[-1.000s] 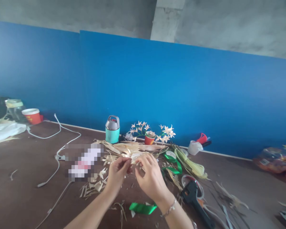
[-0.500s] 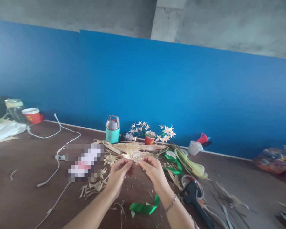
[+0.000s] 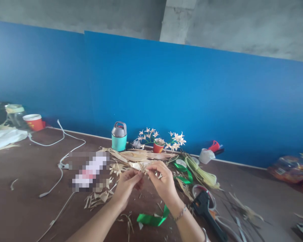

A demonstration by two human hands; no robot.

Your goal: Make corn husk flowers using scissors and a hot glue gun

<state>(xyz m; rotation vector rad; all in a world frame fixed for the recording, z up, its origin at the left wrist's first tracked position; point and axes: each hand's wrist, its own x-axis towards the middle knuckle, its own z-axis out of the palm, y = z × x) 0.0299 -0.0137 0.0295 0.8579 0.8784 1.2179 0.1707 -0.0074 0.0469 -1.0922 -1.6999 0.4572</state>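
Note:
Over the middle of the table, my left hand point(image 3: 127, 185) pinches a small pale flower of dried husk point(image 3: 143, 166) between thumb and fingers. My right hand point(image 3: 163, 180) is closed at the flower's right side, its thumb and forefinger pinching a petal. The fingers cover much of the flower. Behind it lie long dried corn husks point(image 3: 141, 155). Cut husk pieces point(image 3: 98, 199) are scattered left of my left hand. A green ribbon point(image 3: 151, 219) curls on the table between my forearms.
A black glue gun point(image 3: 207, 211) lies by my right forearm, near a tape roll point(image 3: 195, 192). Behind stand a turquoise flask point(image 3: 119, 142) and a red cup point(image 3: 158, 146) with husk flowers. A bundle of pale green strands point(image 3: 200, 173) lies right; a white cable point(image 3: 63, 158) runs left.
My right hand has turned slightly and its fingers have come over the flower. The flower, upright and more visible before, now sits lower and partly covered. My left hand has barely moved.

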